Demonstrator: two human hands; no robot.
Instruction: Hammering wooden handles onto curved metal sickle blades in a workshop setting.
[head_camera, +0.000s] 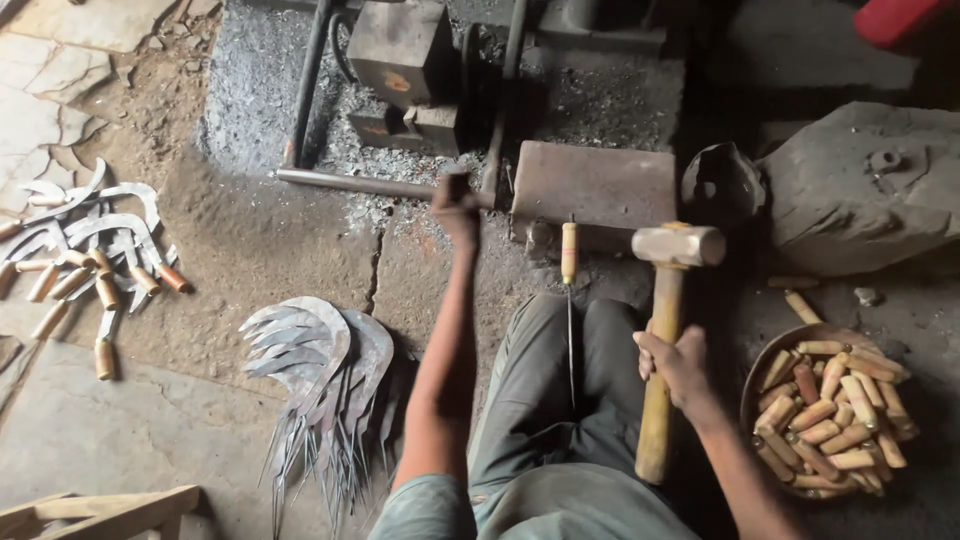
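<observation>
Two hands in view, both closed on tools. Right hand (678, 362) wrapped around the wooden shaft of a hammer (668, 300), mid-shaft; metal head up near the front edge of the anvil block (595, 185), not touching it. Left hand (456, 210) reaches forward, fist closed on the end of a long iron rod (350, 183) that runs leftward across the ash-covered ground; what part of the rod it grips is partly hidden.

A handled spike (569, 290), wooden grip at top and thin metal tang pointing down, stands between the knees just in front of the anvil block's near edge.

Surroundings: fan-shaped pile of bare sickle blades (315, 385) on the floor left of the left arm, tangs toward the camera. Further left, near the frame edge, a heap of finished sickles (95, 250) with wooden handles. Right of the right forearm, a round bowl (752, 385) full of wooden handles (835, 415), close to the wrist. Bare floor lies between blade pile and sickle heap; right side is tight.
</observation>
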